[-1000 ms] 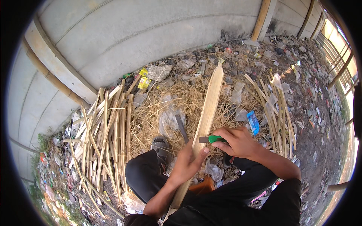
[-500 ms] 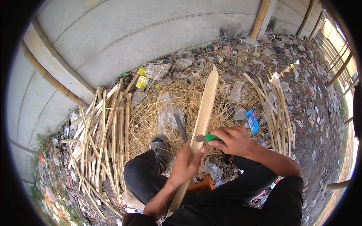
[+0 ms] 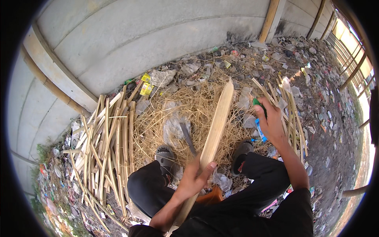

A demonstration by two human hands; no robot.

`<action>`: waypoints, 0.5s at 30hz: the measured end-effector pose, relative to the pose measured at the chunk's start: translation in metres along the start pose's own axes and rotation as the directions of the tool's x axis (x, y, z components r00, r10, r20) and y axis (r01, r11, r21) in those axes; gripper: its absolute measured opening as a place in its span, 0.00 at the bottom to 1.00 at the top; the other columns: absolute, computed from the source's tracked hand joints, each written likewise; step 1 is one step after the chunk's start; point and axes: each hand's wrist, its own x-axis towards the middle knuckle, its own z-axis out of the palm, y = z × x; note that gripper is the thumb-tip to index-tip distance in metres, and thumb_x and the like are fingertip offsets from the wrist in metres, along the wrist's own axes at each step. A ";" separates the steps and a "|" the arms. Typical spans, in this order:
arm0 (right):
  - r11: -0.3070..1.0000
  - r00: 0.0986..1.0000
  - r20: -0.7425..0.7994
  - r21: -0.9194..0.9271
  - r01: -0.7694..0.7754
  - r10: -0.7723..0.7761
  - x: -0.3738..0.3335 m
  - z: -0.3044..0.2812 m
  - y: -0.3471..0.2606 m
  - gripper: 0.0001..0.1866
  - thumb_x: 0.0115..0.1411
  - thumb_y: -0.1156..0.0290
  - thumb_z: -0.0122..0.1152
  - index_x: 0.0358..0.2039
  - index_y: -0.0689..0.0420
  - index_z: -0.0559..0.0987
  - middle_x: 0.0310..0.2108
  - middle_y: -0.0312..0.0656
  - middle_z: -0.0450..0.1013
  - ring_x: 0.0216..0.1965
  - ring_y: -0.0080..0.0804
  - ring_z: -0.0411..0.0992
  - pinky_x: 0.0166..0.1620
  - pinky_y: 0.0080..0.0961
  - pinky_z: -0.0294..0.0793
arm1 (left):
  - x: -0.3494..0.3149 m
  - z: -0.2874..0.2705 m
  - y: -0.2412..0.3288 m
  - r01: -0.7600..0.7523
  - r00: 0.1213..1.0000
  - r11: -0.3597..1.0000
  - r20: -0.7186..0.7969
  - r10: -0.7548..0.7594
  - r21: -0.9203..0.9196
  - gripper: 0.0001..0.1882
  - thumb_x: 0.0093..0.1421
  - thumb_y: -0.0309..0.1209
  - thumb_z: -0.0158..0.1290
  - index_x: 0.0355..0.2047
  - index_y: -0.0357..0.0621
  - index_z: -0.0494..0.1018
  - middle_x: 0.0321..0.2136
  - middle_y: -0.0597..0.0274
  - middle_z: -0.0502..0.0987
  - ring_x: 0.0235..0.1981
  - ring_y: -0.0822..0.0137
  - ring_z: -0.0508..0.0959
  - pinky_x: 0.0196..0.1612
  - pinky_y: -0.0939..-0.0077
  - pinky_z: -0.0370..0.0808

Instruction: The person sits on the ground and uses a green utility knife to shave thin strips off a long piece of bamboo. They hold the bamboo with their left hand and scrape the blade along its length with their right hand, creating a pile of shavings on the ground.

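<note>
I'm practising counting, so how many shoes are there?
2: one grey shoe left of the held pale strip, another grey shoe right of it. Trouser legs partly hide both.

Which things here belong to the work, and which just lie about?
Apparently in use:
pale strip, in the left hand
green-handled tool, in the right hand
probably the strip pile at left

Apparently lying about:
blue wrapper
yellow packets
clear plastic
</note>
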 end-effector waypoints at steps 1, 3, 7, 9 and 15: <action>0.996 0.996 0.052 0.057 0.074 -0.077 -0.012 0.005 -0.013 0.16 0.74 0.56 0.66 0.51 0.55 0.80 0.31 0.45 0.83 0.24 0.45 0.81 0.28 0.36 0.77 | 0.001 -0.002 0.001 0.028 1.000 0.999 -0.002 -0.028 -0.021 0.27 0.79 0.43 0.56 0.65 0.32 0.69 0.24 0.67 0.74 0.18 0.76 0.74 0.22 0.76 0.72; 0.951 0.940 0.147 0.084 0.297 -0.307 -0.028 0.028 -0.033 0.16 0.73 0.55 0.67 0.49 0.54 0.81 0.31 0.42 0.82 0.23 0.41 0.81 0.27 0.35 0.78 | 0.003 -0.007 0.003 0.012 0.999 0.994 0.032 -0.008 -0.109 0.26 0.79 0.42 0.55 0.65 0.33 0.69 0.23 0.67 0.73 0.18 0.76 0.74 0.21 0.77 0.72; 0.905 0.861 0.280 0.130 0.404 -0.425 -0.039 0.037 -0.057 0.16 0.72 0.53 0.68 0.47 0.52 0.80 0.31 0.38 0.83 0.22 0.37 0.81 0.24 0.32 0.77 | 0.006 -0.012 0.007 0.015 0.996 0.970 0.089 0.007 -0.243 0.24 0.79 0.40 0.54 0.65 0.33 0.68 0.23 0.69 0.72 0.17 0.77 0.73 0.20 0.79 0.72; 0.900 0.863 0.255 0.142 0.412 -0.435 -0.040 0.042 -0.056 0.16 0.71 0.52 0.68 0.46 0.51 0.80 0.31 0.36 0.83 0.22 0.36 0.81 0.23 0.31 0.77 | 0.008 -0.012 0.002 -0.009 0.995 0.957 0.090 0.036 -0.291 0.23 0.79 0.37 0.55 0.64 0.34 0.69 0.24 0.68 0.73 0.17 0.78 0.72 0.20 0.80 0.70; 0.878 0.845 0.239 0.124 0.462 -0.479 -0.038 0.044 -0.072 0.16 0.71 0.52 0.68 0.44 0.51 0.80 0.29 0.35 0.82 0.22 0.35 0.81 0.24 0.31 0.77 | 0.011 -0.009 0.000 -0.135 0.990 0.991 0.048 0.135 -0.006 0.18 0.74 0.30 0.60 0.60 0.36 0.75 0.30 0.66 0.79 0.26 0.74 0.76 0.31 0.75 0.74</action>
